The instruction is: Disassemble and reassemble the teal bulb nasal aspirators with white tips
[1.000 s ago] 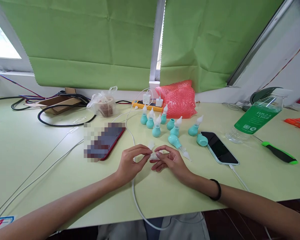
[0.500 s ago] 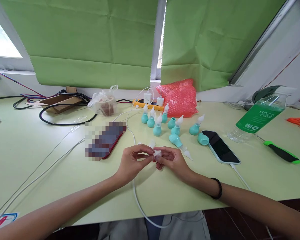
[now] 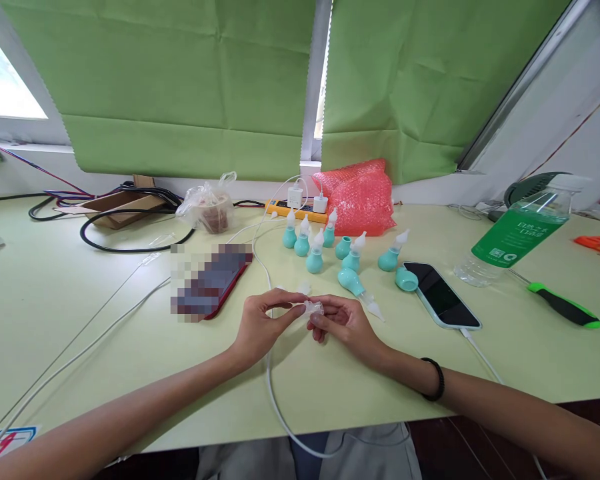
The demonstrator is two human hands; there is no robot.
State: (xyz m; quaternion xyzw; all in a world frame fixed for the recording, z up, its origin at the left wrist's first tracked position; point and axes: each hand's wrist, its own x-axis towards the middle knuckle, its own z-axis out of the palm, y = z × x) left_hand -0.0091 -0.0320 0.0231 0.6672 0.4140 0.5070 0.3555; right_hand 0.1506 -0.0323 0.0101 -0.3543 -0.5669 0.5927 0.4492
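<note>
In front of me my left hand (image 3: 266, 328) pinches one end of a small clear plastic nozzle piece (image 3: 314, 308) between thumb and fingertips. The other end is held by my right hand (image 3: 346, 325), its fingers curled round it. Just beyond, a translucent tip (image 3: 305, 288) lies on the table, partly hidden by my fingers. Several teal bulb nasal aspirators stand farther back, one of them an aspirator (image 3: 315, 259) with a pale tip. Another aspirator (image 3: 351, 281) lies on its side near my right hand. Two bare teal bulbs, one upright (image 3: 343, 247) and one tipped over (image 3: 407, 279), have no nozzle.
Right of the hands are a phone (image 3: 443, 293) on a cable, a green-labelled bottle (image 3: 520, 230) and a screwdriver (image 3: 565, 305). A red-edged phone (image 3: 215, 280) lies left. A white cable (image 3: 275, 400) runs under my left hand. Behind are a power strip (image 3: 300, 208) and pink bubble wrap (image 3: 363, 200).
My left fingertips have shifted slightly left along the clear piece, so more of it shows between the hands. My right hand has barely moved.
</note>
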